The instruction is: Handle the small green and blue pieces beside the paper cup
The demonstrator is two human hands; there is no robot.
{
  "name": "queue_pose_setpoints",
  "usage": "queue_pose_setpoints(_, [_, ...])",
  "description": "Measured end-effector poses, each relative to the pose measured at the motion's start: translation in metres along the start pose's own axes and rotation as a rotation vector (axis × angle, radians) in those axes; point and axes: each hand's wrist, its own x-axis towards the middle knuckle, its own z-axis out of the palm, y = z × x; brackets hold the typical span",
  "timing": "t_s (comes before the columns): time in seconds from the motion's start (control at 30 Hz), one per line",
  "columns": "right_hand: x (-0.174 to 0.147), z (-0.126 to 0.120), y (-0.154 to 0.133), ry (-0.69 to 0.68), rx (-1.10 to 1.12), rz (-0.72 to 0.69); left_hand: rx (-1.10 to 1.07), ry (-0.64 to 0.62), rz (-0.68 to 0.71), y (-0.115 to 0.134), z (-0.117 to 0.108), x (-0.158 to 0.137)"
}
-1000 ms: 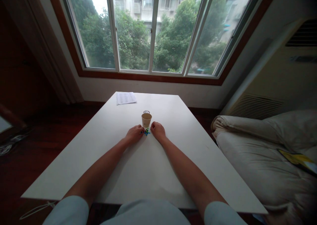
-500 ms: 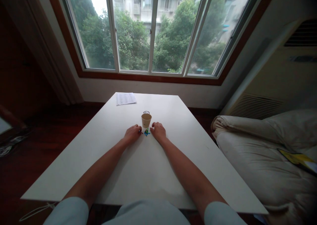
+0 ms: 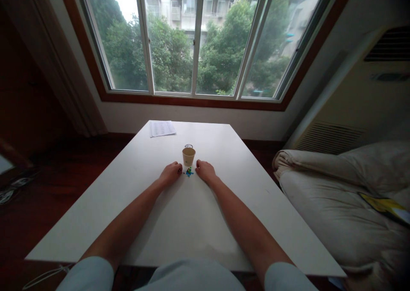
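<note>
A small heap of blue and green pieces (image 3: 189, 172) lies on the white table (image 3: 198, 227), between the fingers of the two hands and near both. A tiny dark piece (image 3: 183, 173) sits apart from the heap, just beside the left fingertips. The left hand (image 3: 172, 173) rests to one side with its fingers curled inward; the right hand (image 3: 205, 170) rests opposite, its fingers curled too. At this size I cannot tell whether either hand's fingertips meet or pinch anything. Just beyond the fingers, a tan cup (image 3: 188, 156) stands upright, its mouth open, and behind it is a thin dark ring-like outline (image 3: 188, 145). Farther beyond the left fingers, printed sheets (image 3: 162, 128) lie near the table's far edge. Well past all the fingers is a wide window (image 3: 173, 69); well to the right of them lies pale padded bedding (image 3: 329, 197).
</note>
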Motion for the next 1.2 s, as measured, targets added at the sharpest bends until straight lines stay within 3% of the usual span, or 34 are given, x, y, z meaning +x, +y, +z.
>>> queue_pose_setpoints(0.37, [-0.004,0.008,-0.003,0.145,0.054,-0.044,-0.059,0.026,0.021,0.006,0.000,-0.002])
queue_pose_setpoints(0.7, [0.011,0.027,0.008,0.378,0.430,-0.085,-0.088,0.061,0.049,-0.001,0.011,0.001])
queue_pose_setpoints(0.87, [0.013,0.031,0.010,0.455,0.515,-0.103,-0.074,0.055,0.023,-0.002,0.009,0.000])
queue_pose_setpoints(1.2, [0.011,0.031,0.007,0.463,0.529,-0.141,0.024,0.033,-0.031,-0.006,0.006,0.001])
